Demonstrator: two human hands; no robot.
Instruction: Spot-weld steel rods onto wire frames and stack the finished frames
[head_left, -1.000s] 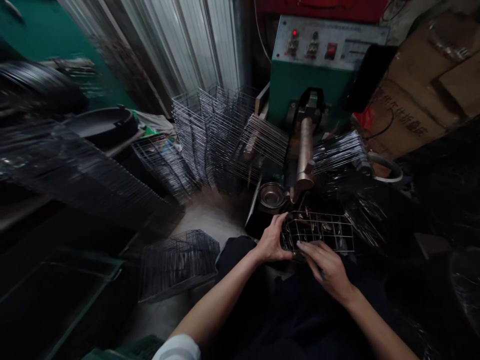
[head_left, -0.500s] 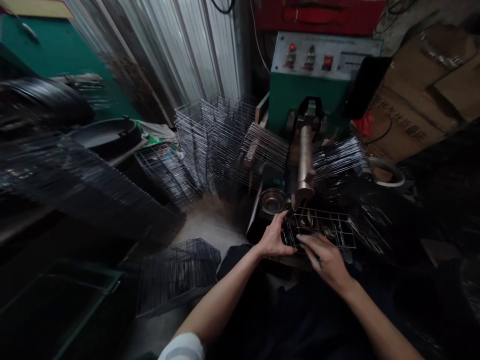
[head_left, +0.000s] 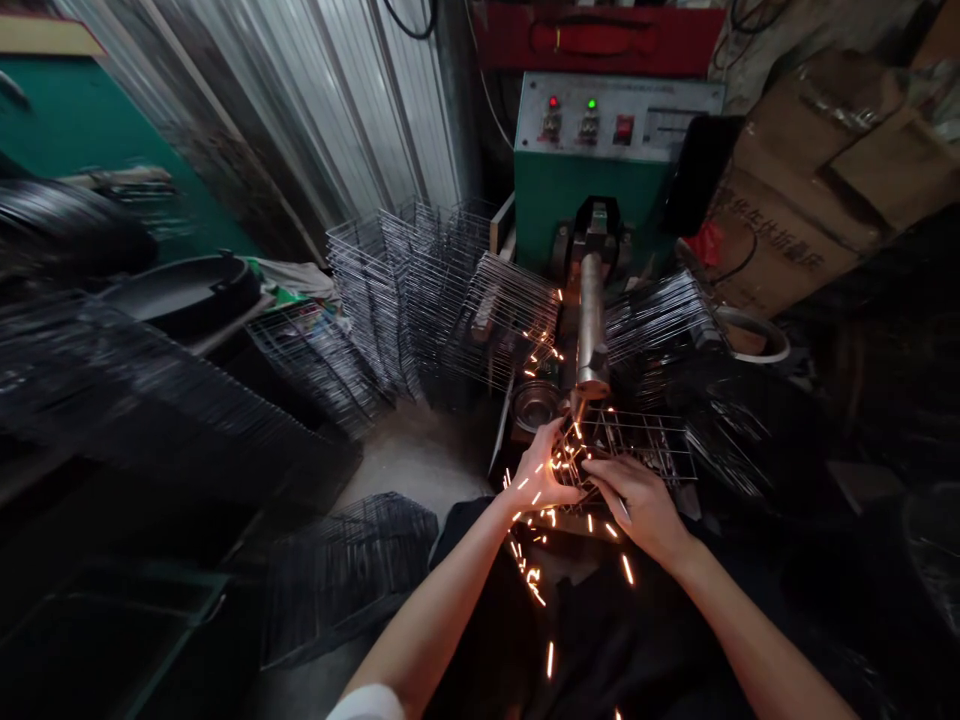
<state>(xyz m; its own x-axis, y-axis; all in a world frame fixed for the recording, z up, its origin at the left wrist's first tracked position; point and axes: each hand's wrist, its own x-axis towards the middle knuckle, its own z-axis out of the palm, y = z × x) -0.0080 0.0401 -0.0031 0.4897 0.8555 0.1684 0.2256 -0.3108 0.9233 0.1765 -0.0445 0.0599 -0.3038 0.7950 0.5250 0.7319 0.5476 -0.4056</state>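
Observation:
A wire basket (head_left: 649, 440) of thin metal grid lies under the electrode arm (head_left: 591, 330) of a green spot welder (head_left: 592, 190). Bright sparks spray from the electrode tip at the basket's left end. My left hand (head_left: 541, 475) grips that end, thumb and fingers spread around the wires. Closed at the near side of the same end, my right hand (head_left: 637, 500) pinches with its fingertips; a shiny thin metal edge shows beneath its fingers, too small to name. Left of the electrode tip sits a round metal dish (head_left: 537, 404).
Stacked wire grids (head_left: 390, 300) stand left of the welder. More wire pieces (head_left: 660, 320) lie on its right, near a round-rimmed container (head_left: 754, 335). Another wire stack (head_left: 349, 575) is on the floor at lower left. Cardboard boxes (head_left: 817, 190) are piled at the right.
Sparks have burst out at the electrode tip, and a green lamp has lit beside the red one on the panel. The view has shifted slightly; both hands keep their places at the basket.

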